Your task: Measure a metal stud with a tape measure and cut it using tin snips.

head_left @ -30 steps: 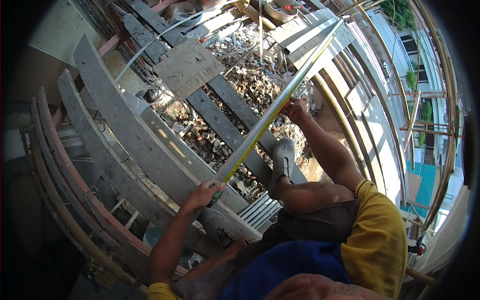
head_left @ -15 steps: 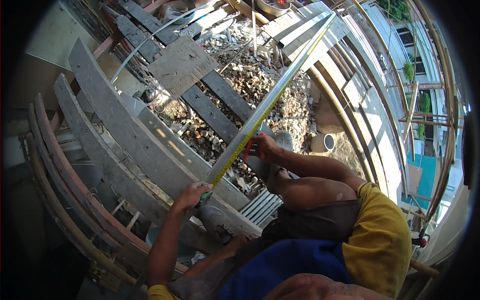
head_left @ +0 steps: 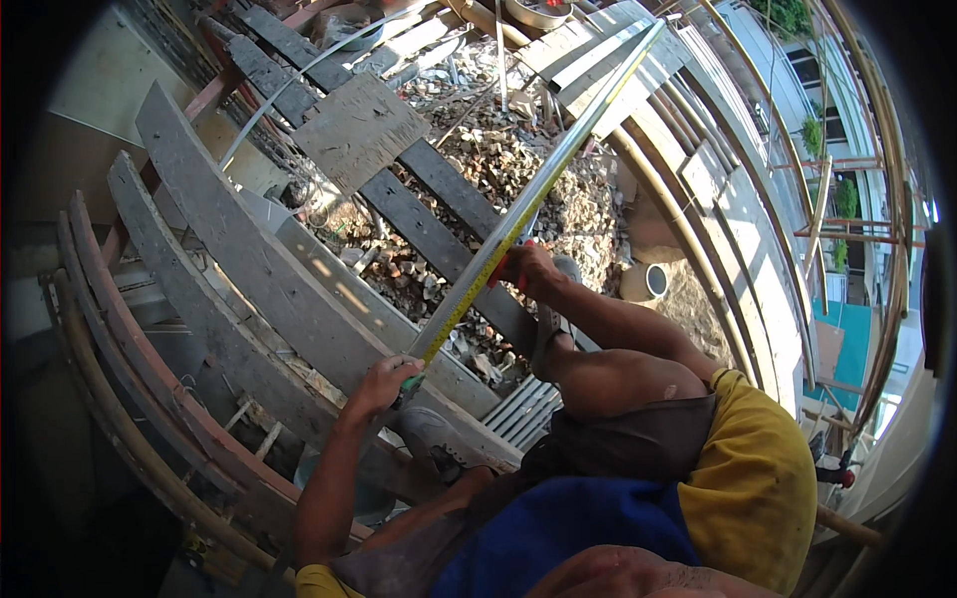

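Observation:
A long silver metal profile (head_left: 538, 184) slants from my left hand up to the far boards. A yellow measuring tape (head_left: 461, 309) runs along its side. My left hand (head_left: 384, 384) is closed around the profile's near end and the green tape case (head_left: 411, 384), partly hidden by my fingers. My right hand (head_left: 533, 267) grips a red-handled tool (head_left: 496, 277) against the profile near its middle, beside the tape; the tool's head is unclear. My shoes (head_left: 434, 439) rest below, among planks.
Curved-looking grey planks (head_left: 229, 239) and reddish bars lie at left. Dark planks and a plywood piece (head_left: 359, 130) span rubble (head_left: 498, 164) below. Bamboo poles (head_left: 668, 219) and boards form scaffolding at right. A white bucket (head_left: 640, 282) and a metal basin (head_left: 538, 10) sit beyond.
My right hand has moved down along the profile toward me since one second ago, then slightly up again. The profile's far end has shifted slightly left.

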{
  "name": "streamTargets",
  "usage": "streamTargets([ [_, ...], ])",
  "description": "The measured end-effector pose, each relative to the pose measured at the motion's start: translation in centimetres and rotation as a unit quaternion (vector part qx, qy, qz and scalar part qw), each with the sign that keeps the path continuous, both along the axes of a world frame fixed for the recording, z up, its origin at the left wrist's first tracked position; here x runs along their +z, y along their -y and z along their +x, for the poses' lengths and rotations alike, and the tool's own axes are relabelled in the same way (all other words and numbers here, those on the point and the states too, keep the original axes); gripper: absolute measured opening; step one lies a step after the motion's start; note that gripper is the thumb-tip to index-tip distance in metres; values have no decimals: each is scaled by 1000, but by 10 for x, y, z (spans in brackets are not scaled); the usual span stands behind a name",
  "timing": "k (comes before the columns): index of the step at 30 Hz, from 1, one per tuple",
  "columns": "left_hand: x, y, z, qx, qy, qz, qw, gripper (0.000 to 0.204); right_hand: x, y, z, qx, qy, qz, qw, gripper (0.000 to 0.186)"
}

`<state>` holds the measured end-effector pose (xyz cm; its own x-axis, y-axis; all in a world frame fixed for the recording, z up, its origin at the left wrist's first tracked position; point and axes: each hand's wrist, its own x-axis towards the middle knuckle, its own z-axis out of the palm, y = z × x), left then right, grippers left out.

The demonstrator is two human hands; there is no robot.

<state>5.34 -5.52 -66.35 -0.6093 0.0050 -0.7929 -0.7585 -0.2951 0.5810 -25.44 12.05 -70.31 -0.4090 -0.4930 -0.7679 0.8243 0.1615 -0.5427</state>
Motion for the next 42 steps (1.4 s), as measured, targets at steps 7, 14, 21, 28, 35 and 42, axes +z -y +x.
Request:
streamTargets([
  [7,35,9,-29,-38,-43,-69,996,42,2,0,-60,-148,-108,44,982,25],
  [14,40,9,-30,-27,-56,-114,992,55,-14,-13,-169,-137,-193,61,970,23],
  [21,18,-8,-26,-23,-31,-129,991,51,-25,-13,-166,-101,-140,62,983,24],
  [28,11,-2,-12,8,-8,-74,997,45,9,-14,-114,-63,-138,150,977,29],
  [35,4,0,-16,27,-26,-51,998,44,5,-22,-41,-40,-83,115,989,33],
  [42,6,6,-17,0,5,-23,1000,44,11,-3,-13,-25,-76,103,991,34],
])
